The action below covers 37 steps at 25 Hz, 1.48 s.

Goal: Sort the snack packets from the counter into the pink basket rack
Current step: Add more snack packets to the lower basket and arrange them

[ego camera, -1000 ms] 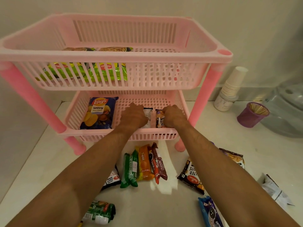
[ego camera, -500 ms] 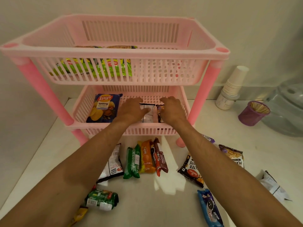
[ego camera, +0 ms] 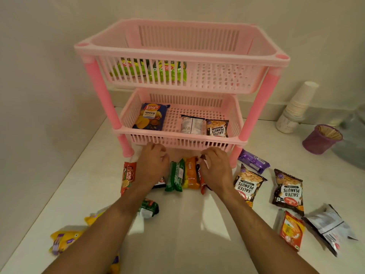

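Note:
The pink basket rack (ego camera: 177,138) stands at the back of the counter. Its lower basket holds a blue Lay's packet (ego camera: 150,116), a white packet (ego camera: 191,124) and a salted peanuts packet (ego camera: 217,128). Green packets (ego camera: 150,71) lie in the upper basket. In front of the rack lie a green biscuit packet (ego camera: 175,175), an orange Treat packet (ego camera: 190,173) and a red biscuit packet (ego camera: 198,172). My left hand (ego camera: 153,165) hovers beside them, fingers curled and holding nothing. My right hand (ego camera: 215,169) pinches the top end of the red biscuit packet.
Two salted peanuts packets (ego camera: 247,184) (ego camera: 288,191), a purple packet (ego camera: 253,161), an orange packet (ego camera: 291,230) and a silver packet (ego camera: 329,228) lie at right. A red packet (ego camera: 128,177) and yellow packets (ego camera: 63,238) lie at left. Stacked paper cups (ego camera: 298,103) and a purple cup (ego camera: 321,138) stand at back right.
Both hands have drawn back out of the lower basket, leaving the white and peanuts packets there, and now sit over the biscuit packets on the counter. The view has pulled back.

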### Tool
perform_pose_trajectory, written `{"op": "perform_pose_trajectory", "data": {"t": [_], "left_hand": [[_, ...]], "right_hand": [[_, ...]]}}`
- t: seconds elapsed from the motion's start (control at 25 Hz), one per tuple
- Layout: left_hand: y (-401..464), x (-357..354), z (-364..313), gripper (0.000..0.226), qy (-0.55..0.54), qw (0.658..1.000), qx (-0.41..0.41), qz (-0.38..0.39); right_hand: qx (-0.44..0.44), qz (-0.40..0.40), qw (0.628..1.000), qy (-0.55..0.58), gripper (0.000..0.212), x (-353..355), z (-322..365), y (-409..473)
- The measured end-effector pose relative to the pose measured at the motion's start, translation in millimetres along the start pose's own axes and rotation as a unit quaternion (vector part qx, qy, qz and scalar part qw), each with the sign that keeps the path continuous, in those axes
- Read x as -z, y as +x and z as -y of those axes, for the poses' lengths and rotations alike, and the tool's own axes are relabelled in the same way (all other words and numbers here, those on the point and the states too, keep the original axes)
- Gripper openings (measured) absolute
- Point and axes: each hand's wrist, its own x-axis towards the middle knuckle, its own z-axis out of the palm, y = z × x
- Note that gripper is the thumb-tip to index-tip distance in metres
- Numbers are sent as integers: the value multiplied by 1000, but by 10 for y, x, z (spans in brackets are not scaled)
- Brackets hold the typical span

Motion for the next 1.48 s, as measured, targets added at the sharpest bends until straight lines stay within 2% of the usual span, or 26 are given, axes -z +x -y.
{"op": "perform_pose_trajectory", "data": {"t": [0.08,0.16,0.28,0.44,0.6,0.76,0.88,1.04,1.2,1.32,1.48], "left_hand": [[-151,-76,133,30,56,991,77,98],[-261,-160,204,41,129,971,104,172],[-341,-232,186,49,136,964,143,181],[-354,-256,128,46,116,967,157,163],[-293,-152,131,42,16,978,175,110],[-259,45,154,39,-73,970,221,73],[-238,238,106,32,-126,964,226,53],[-145,539,-72,24,-147,965,179,123],[23,773,-274,26,-286,925,192,161],[196,839,-409,27,-329,924,151,121],[624,757,-502,23,-291,945,149,27]], "right_hand": [[-89,79,993,2,33,-44,-85,-91],[-149,149,977,-7,44,-75,-155,-145],[-191,202,961,-3,53,-135,-204,-184],[-201,190,961,10,47,-183,-196,-209],[-242,162,955,64,38,-126,-223,-225],[-270,131,944,135,39,-42,-246,-243],[-264,126,941,171,39,44,-230,-238],[-237,151,932,229,46,198,-183,-196],[-194,156,926,285,44,417,-94,-81],[-189,133,917,326,41,554,-33,63],[-207,82,900,374,34,586,37,304]]}}
